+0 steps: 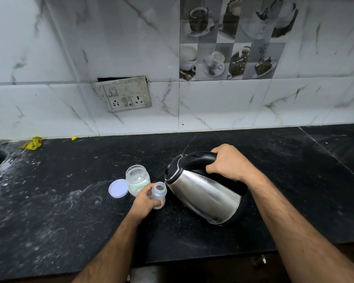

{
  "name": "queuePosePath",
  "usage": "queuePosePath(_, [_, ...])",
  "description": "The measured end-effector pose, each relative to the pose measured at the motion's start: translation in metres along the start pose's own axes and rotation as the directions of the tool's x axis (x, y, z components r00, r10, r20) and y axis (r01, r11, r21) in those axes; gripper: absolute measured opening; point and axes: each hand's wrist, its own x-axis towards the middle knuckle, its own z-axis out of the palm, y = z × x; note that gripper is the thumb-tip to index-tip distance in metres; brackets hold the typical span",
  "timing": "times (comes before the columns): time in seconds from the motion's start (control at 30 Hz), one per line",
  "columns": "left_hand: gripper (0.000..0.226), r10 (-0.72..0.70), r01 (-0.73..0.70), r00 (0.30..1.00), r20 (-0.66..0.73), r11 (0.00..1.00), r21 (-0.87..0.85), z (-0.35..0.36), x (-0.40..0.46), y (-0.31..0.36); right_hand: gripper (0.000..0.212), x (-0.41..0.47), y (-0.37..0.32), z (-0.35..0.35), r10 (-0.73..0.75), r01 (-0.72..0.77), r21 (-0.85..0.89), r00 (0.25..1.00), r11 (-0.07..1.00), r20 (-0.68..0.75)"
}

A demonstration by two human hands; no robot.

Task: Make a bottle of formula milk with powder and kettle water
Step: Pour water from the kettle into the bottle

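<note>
Silver steel kettle (pixel 204 193) with black handle; clear baby bottle (pixel 159 196); white jar lid (pixel 118 188); black speckled surface (pixel 70 211); white marbled wall tiles (pixel 233 103).

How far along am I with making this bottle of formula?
Done: the powder jar is open, its white lid lying beside it on the counter. In hand: your right hand tilts the kettle, spout over the bottle that your left hand grips. Left: finishing the pour and capping; whether powder is already in, I can't tell.
</note>
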Motion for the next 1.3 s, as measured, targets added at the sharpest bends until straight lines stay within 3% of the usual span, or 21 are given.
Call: queuePosePath(1.3, [0.061, 0.026, -0.025, 1.0, 0.017, 0.999, -0.03, 0.0037, -0.0081, -0.0012, 0.014, -0.0073, -0.0042, 0.002, 0.01, -0.011, 0.015, 1.0, 1.0, 0.009])
